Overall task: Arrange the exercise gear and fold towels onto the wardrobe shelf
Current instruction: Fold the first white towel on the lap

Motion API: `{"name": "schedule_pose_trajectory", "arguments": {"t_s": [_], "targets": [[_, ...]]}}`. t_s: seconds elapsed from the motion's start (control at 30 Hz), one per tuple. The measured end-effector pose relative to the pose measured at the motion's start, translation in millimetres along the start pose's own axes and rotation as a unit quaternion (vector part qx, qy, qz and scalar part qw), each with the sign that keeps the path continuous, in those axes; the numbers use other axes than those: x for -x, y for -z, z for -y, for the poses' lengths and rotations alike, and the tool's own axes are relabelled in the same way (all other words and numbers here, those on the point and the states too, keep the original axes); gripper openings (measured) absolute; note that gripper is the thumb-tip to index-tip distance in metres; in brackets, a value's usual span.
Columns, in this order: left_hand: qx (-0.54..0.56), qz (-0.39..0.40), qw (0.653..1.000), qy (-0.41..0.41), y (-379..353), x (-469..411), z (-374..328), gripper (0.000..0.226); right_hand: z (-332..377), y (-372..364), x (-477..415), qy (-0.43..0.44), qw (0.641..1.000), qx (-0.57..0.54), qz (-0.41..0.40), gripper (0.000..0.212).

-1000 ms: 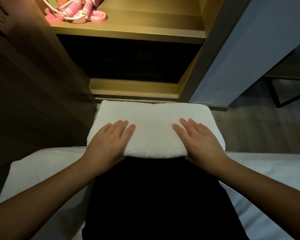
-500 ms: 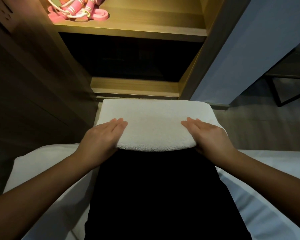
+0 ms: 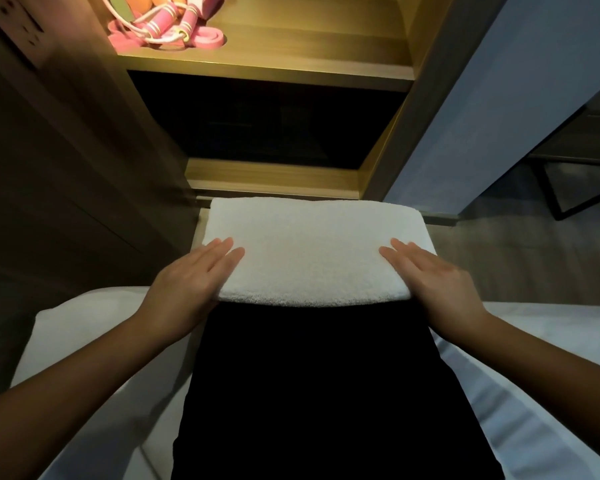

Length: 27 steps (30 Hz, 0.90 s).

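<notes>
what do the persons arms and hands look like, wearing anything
Both are bare: the left hand and right hand wear no gloves, and no rings, watch or bracelet show. The forearms are uncovered to the frame edge, with no sleeves in view.

No writing, label, brand mark or number can be read anywhere in view. The white towel (image 3: 309, 251) is plain terry, the pink skipping-rope handles (image 3: 155, 27) carry only pale stripes, and the wall socket plate (image 3: 21, 27) is too dim to read.
</notes>
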State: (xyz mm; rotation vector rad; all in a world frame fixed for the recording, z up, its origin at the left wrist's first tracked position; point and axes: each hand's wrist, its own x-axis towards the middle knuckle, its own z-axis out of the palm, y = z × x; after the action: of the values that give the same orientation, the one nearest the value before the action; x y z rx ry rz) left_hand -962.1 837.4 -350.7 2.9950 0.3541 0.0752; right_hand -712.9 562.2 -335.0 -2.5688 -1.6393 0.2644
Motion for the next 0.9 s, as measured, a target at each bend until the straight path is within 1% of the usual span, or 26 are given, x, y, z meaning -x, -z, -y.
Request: {"name": "schedule_pose_trajectory", "arguments": {"t_s": [0.07,0.13,0.2,0.27,0.37,0.47,0.5,0.57,0.63,0.7,0.73,0.8,0.83,0.87,0.9], "targets": [[-0.025,0.018,0.999,-0.016,5,-9,4,0.080,-2,4,-4,-0.004,1.000,0.000,-0.008,0.074],[-0.050,0.063,0.996,-0.036,12,-18,8,0.087,-2,7,-9,0.000,1.000,0.017,0.008,0.081],[-0.051,0.117,0.991,-0.033,13,-22,4,0.101,3,5,-11,0.002,0.996,0.052,0.067,0.092],[-0.059,0.138,0.988,-0.020,8,-24,-16,0.108,14,-1,-11,-0.011,0.991,0.070,0.110,0.097],[-0.069,0.120,0.990,-0.016,-2,-41,-58,0.110,33,-4,-21,-0.010,0.991,0.079,0.111,0.100],[-0.096,0.118,0.988,-0.010,-8,-63,-85,0.102,47,-6,-37,-0.003,0.988,0.098,0.115,0.105],[-0.101,0.118,0.988,-0.008,-8,-68,-90,0.094,50,-6,-40,0.001,0.988,0.106,0.113,0.101],[-0.078,0.088,0.993,-0.003,-8,-73,-93,0.073,52,-4,-44,0.009,0.991,0.095,0.091,0.085],[-0.039,0.058,0.998,0.001,-4,-75,-90,0.063,50,3,-46,0.016,0.996,0.061,0.059,0.073],[-0.034,0.040,0.998,-0.017,-1,-75,-85,0.063,48,8,-48,0.026,0.997,0.054,0.045,0.069],[-0.035,0.032,0.999,-0.024,-2,-73,-82,0.068,47,7,-47,0.026,0.997,0.055,0.045,0.070],[-0.038,0.064,0.997,-0.007,-5,-62,-72,0.083,43,-1,-41,0.004,0.996,0.057,0.073,0.080],[-0.049,0.078,0.996,0.002,-8,-57,-65,0.086,40,-4,-38,-0.016,0.994,0.056,0.097,0.084],[-0.054,0.078,0.995,0.005,-8,-51,-59,0.084,37,-6,-34,-0.032,0.992,0.057,0.111,0.083],[-0.047,0.069,0.997,0.003,-7,-46,-55,0.081,35,-6,-32,-0.039,0.992,0.055,0.105,0.079]]}}
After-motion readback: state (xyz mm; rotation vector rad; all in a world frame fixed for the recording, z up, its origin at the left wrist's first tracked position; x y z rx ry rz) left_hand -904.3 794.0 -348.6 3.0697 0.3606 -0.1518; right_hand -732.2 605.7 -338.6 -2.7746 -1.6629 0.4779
